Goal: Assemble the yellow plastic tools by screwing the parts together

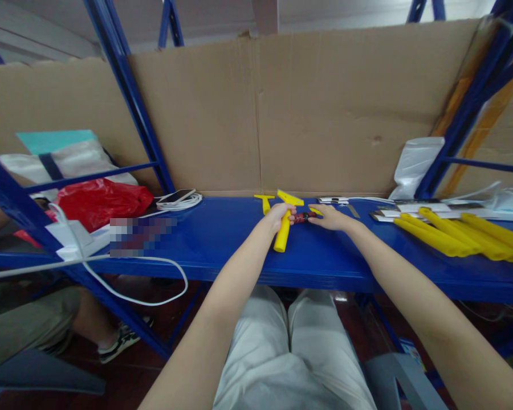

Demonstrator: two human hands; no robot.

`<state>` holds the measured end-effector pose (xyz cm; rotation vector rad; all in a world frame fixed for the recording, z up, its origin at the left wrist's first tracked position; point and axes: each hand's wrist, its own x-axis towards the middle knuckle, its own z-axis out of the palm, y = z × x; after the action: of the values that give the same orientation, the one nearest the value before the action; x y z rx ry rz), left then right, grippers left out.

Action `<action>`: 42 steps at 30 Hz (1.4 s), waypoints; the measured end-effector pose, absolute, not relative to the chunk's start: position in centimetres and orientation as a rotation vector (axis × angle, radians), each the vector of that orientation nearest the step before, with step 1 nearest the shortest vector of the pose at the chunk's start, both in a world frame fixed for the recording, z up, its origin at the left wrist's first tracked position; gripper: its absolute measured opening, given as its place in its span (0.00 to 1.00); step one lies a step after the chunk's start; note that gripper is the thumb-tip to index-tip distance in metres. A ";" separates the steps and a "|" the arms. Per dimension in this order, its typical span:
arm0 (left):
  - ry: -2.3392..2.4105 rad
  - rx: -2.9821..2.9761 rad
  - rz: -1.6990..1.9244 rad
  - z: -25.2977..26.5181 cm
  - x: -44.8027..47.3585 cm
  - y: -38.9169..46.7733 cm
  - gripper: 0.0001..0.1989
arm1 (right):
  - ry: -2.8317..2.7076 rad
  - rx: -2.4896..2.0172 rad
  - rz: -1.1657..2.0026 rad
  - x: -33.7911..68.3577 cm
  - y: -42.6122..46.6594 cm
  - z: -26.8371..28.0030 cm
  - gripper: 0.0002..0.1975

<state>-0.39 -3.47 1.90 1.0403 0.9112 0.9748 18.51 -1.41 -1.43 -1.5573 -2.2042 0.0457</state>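
Note:
My left hand [281,216] is wrapped round a yellow T-shaped tool with a thick round handle [282,236] and a flat wide head [289,198] pointing away from me. Just to its right, my right hand [331,218] has its fingers bent round the end of a small dark red and black tool [302,217], whose kind I cannot make out. The other end of that small tool lies against the yellow handle. A bit of yellow [316,211] shows at my right fingertips. Behind my left hand, a second yellow T-shaped piece [265,203] rests on the blue shelf [226,239].
Several yellow tubes [440,236] lie at the right, beside white-edged flat pieces [382,216] and a plastic bag [416,165]. A phone [182,196] on a coiled white cable, a red bag [105,199] and another person's leg [89,319] are left. Cardboard [325,114] walls the back.

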 end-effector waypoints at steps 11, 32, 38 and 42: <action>0.932 0.912 1.052 1.7 -0.8 -2.8 0.09 | -2.190 -1.341 0.609 18.5 -2.8 -0.1 0.12; 1.187 1.001 0.854 0.7 -1.0 -1.9 0.08 | -1.294 -0.859 0.329 20.3 -3.4 3.1 0.23; 1.190 1.031 0.833 0.8 -1.0 -2.0 0.09 | -1.313 -0.843 0.365 20.3 -3.1 3.0 0.25; 1.186 1.032 0.841 0.8 -1.0 -2.2 0.09 | -1.322 -0.845 0.375 20.0 -3.5 3.1 0.26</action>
<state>-0.97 -2.16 0.84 1.0319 1.1864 0.8407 19.98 -3.48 3.13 -0.8451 -1.3222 0.3746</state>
